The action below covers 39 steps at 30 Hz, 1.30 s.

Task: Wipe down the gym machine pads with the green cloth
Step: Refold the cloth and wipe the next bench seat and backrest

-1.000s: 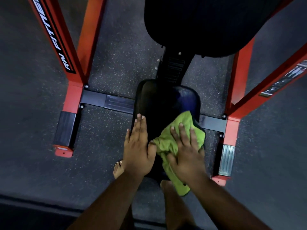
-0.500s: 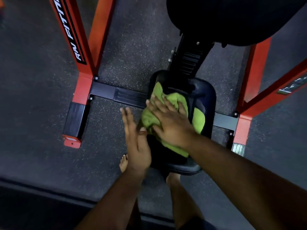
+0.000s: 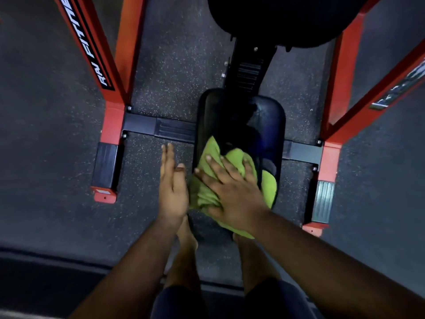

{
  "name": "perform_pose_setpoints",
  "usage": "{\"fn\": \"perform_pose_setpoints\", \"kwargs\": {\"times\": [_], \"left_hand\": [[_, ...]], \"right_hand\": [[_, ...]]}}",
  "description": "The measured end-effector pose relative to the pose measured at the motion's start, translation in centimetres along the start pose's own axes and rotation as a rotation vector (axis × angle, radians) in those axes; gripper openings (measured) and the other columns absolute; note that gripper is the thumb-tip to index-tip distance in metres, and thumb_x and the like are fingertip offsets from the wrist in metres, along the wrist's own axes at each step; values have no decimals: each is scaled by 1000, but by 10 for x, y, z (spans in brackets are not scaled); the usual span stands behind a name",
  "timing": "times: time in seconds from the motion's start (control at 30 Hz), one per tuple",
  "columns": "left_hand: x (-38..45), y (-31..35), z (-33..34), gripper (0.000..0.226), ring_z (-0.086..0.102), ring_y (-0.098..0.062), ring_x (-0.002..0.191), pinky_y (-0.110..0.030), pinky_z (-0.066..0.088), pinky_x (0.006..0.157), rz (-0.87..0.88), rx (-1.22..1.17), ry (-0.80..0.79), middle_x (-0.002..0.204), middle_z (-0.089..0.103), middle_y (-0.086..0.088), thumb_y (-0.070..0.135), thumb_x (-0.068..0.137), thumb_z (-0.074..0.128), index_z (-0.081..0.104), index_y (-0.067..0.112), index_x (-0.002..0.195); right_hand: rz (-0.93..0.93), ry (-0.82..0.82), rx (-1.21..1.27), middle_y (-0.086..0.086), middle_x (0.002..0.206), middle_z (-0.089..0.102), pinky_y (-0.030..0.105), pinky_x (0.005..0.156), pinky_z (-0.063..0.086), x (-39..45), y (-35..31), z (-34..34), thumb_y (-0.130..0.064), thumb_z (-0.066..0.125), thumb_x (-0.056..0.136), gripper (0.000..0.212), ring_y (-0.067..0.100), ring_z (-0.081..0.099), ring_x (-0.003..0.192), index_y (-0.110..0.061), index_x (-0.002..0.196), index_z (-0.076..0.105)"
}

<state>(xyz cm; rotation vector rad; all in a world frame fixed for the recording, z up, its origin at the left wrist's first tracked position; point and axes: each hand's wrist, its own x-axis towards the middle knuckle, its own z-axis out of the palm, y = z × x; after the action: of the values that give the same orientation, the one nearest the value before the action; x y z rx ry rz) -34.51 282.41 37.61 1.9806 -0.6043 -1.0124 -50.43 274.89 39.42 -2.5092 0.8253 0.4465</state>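
Looking straight down from my head, my right hand [image 3: 232, 192] lies flat across the green cloth [image 3: 213, 194], fingers spread and fairly straight, palm pressing it onto the near half of the small black seat pad [image 3: 266, 125]. The cloth is bunched under my palm, with one flap sticking out past my fingertips toward the far end of the pad, another lobe showing on the right of my hand, and a tail hanging off the near edge by my wrist. My left hand [image 3: 172, 183] holds nothing; its fingers are straight and together, thumb out, right at the pad's left edge, though I cannot tell whether it touches the side. The far part of the pad is bare and catches a dull blue sheen. Beyond it a ribbed black post [image 3: 249, 72] climbs to the big dark back pad [image 3: 287, 19] at the top. Red frame legs [image 3: 115, 104] stand left and right, the left upright carrying white lettering, joined by a black crossbar [image 3: 161, 126] low over the speckled rubber floor [image 3: 179, 65]. My bare feet [image 3: 186, 236] are just under the pad's near end.
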Motion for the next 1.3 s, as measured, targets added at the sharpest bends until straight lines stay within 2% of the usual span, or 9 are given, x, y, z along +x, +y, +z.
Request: {"fn": "perform_pose_setpoints", "kwargs": {"times": [0.07,0.13,0.2,0.27,0.47,0.6,0.77,1.03,1.3], "left_hand": [[-5,1,1,74,6,3,153,-13,8,120,27,86,-64,169,9,11,57,95,27,20,25,162],[-4,2,7,76,5,-2,154,-36,9,127,38,203,-149,169,5,13,62,93,27,16,32,162],[-2,4,15,74,5,-8,155,-50,10,127,58,320,-193,170,1,12,61,93,26,13,34,161],[3,9,25,73,4,-9,156,-52,8,126,79,385,-202,170,-1,12,58,94,25,13,33,161],[16,10,40,79,0,-8,156,-53,8,126,49,420,-170,170,0,10,63,89,18,14,32,162],[18,8,49,77,-3,-10,157,-55,5,125,105,521,-144,171,1,7,61,92,19,18,30,162],[19,2,54,70,-3,-14,158,-54,3,126,287,710,-129,172,6,3,57,98,27,21,27,162],[25,3,51,82,-3,-19,158,-60,8,124,293,788,-208,172,6,1,73,96,13,20,24,162],[25,1,53,86,-5,-18,158,-56,7,126,295,778,-191,172,6,2,76,96,13,17,22,163]], "right_hand": [[83,-9,19,-13,171,-10,72,118,-2,-34,30,7,-70,46,84,87,23,3,159,-54,158,3],[328,-13,181,-21,168,-18,77,114,-1,-38,69,6,-65,54,87,86,19,-9,157,-61,154,1],[563,18,365,-22,167,-19,80,113,13,-9,94,-3,-63,53,90,81,24,-14,157,-62,153,2],[655,14,374,-16,169,-17,77,111,24,20,88,-9,-62,49,93,79,33,-15,156,-57,156,1],[432,30,198,-14,170,-14,78,113,7,-47,4,16,-68,31,86,83,22,-17,156,-51,159,-4],[498,-1,248,-17,169,-16,83,108,14,5,54,0,-61,44,93,79,22,-25,154,-57,156,-2],[626,25,286,-15,170,-12,85,101,23,109,136,-26,-58,41,98,72,30,-20,156,-53,158,0],[535,32,362,-20,169,-15,76,107,26,-2,75,-4,-58,47,94,79,16,-21,156,-50,159,3],[576,22,237,-13,171,-8,80,107,22,126,161,-31,-60,41,98,73,31,-13,157,-50,159,2]]}}
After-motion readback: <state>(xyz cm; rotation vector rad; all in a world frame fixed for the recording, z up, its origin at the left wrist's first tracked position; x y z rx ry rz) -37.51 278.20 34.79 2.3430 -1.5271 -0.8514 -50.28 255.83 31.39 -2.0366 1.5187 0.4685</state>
